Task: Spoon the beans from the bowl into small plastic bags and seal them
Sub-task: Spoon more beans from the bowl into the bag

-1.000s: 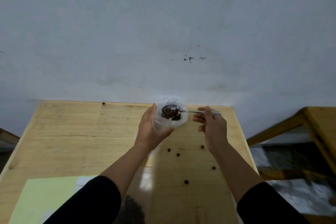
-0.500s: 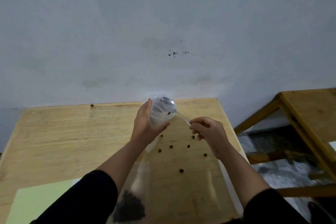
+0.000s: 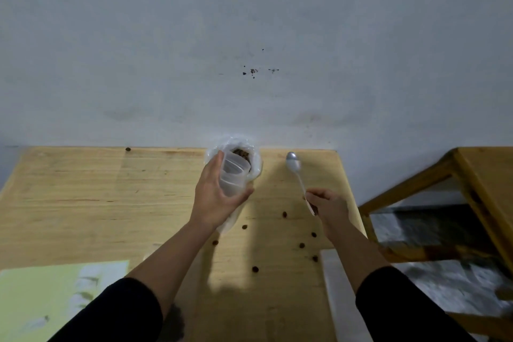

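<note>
My left hand (image 3: 215, 197) grips a clear plastic bowl (image 3: 234, 172) tilted on its side above the table, its mouth turned away into a thin plastic bag (image 3: 255, 164) wrapped around it. Dark beans (image 3: 243, 153) show at the bowl's mouth inside the bag. My right hand (image 3: 329, 204) pinches the handle of a metal spoon (image 3: 294, 165), held out to the right of the bowl with its head pointing away and nothing in it.
Several loose beans (image 3: 284, 214) lie scattered on the wooden table (image 3: 111, 197) between my arms. A pale green sheet (image 3: 50, 291) lies at front left. A white strip (image 3: 337, 286) runs along the right edge. A wooden frame (image 3: 472, 175) stands to the right.
The spoon has come out of the bowl and swung to the right, now without beans on it. The bowl has tipped further over into the bag.
</note>
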`<state>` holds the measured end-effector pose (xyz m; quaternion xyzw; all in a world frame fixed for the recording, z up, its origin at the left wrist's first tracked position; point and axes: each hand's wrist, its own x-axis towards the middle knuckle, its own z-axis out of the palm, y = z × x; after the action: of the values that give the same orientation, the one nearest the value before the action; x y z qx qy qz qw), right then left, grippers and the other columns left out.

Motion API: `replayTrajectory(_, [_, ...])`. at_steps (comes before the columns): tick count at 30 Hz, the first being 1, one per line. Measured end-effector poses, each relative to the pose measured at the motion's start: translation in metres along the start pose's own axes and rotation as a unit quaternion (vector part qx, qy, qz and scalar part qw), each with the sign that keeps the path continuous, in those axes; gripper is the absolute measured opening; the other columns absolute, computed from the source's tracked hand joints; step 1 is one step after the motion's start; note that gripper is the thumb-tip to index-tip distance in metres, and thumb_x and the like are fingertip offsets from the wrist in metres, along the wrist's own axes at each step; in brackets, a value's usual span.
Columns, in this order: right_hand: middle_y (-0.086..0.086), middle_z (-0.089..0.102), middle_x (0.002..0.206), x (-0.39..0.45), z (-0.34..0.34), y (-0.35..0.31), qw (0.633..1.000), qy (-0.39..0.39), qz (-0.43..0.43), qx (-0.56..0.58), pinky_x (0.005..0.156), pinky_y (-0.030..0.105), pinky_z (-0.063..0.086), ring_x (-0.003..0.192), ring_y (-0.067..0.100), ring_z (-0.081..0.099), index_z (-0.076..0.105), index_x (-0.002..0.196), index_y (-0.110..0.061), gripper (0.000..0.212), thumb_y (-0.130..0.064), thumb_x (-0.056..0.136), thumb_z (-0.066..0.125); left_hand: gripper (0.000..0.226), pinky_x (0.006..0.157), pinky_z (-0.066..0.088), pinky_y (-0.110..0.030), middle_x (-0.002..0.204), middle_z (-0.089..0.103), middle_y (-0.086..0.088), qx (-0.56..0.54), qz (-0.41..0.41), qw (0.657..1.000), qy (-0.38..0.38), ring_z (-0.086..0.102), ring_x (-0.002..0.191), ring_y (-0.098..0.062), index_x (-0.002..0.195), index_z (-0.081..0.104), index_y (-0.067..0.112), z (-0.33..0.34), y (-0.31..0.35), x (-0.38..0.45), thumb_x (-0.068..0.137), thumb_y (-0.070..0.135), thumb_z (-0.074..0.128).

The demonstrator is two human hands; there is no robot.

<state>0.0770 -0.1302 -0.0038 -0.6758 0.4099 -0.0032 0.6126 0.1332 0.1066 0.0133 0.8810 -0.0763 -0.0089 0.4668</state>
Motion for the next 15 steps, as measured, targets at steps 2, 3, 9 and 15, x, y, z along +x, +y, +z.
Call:
replayTrajectory(2, [0.005, 0.069, 0.083, 0.018, 0.0, 0.005, 0.999, 0.02, 0.001, -0.044, 0.077, 0.036, 0.051, 0.076, 0.018, 0.059, 0.071, 0.089, -0.012, 0.013, -0.014, 0.077, 0.072, 0.103, 0.107, 0.019, -0.019, 0.153, 0.027, 0.006, -0.002, -0.01, 1.0, 0.009, 0.022, 0.135, 0.0, 0.148, 0.02, 0.023, 0.005, 0.003, -0.002, 0.066, 0.054, 0.075])
replayTrajectory(3, [0.003, 0.069, 0.083, 0.025, 0.001, 0.006, 0.997, 0.024, -0.001, -0.068, 0.081, 0.038, 0.052, 0.078, 0.019, 0.06, 0.07, 0.084, -0.017, 0.009, -0.017, 0.076, 0.073, 0.103, 0.107, 0.02, -0.019, 0.153, 0.027, 0.007, 0.0, -0.013, 1.0, 0.014, 0.021, 0.132, 0.003, 0.148, 0.02, 0.023, 0.008, 0.004, -0.002, 0.066, 0.055, 0.074])
replayTrajectory(9, [-0.003, 0.068, 0.08, 0.038, 0.007, 0.004, 0.979, 0.021, -0.08, -0.187, 0.069, 0.025, 0.049, 0.077, 0.014, 0.063, 0.065, 0.08, -0.02, 0.009, -0.026, 0.078, 0.072, 0.108, 0.108, 0.023, -0.021, 0.152, 0.028, 0.005, 0.021, -0.033, 0.999, 0.022, 0.023, 0.131, 0.002, 0.148, 0.021, 0.02, 0.017, 0.011, -0.002, 0.06, 0.064, 0.066])
replayTrajectory(15, [-0.003, 0.068, 0.08, 0.032, 0.017, -0.009, 0.967, 0.039, -0.145, -0.204, 0.071, 0.027, 0.048, 0.074, 0.013, 0.062, 0.069, 0.091, -0.013, 0.019, -0.03, 0.084, 0.064, 0.106, 0.11, 0.023, -0.023, 0.152, 0.028, 0.004, 0.016, -0.036, 0.999, 0.016, 0.023, 0.135, -0.002, 0.148, 0.02, 0.021, 0.021, 0.021, -0.002, 0.063, 0.058, 0.071])
